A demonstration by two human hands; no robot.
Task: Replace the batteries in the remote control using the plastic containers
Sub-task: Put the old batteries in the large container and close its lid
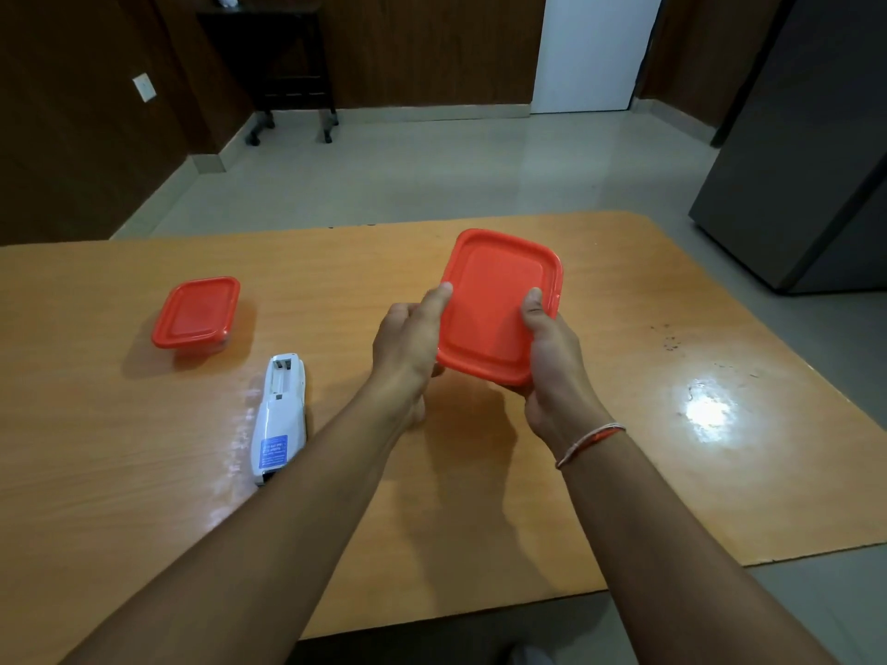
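Note:
I hold a plastic container with a red lid [497,304] above the middle of the wooden table [672,472], tilted so the lid faces me. My left hand [408,348] grips its left side with the thumb on the lid. My right hand [552,357] grips its right side, thumb on the lid too. The container's body is hidden behind the lid. A white remote control [281,419] lies face down to the left, its battery compartment open and empty. A second red-lidded container [197,313] stands closed at the far left of the table.
A dark cabinet or fridge [806,160] stands to the right beyond the table. A black wheeled cart [288,69] is by the far wall, next to a white door [595,50]. A bright glare spot [708,410] lies on the table's right side.

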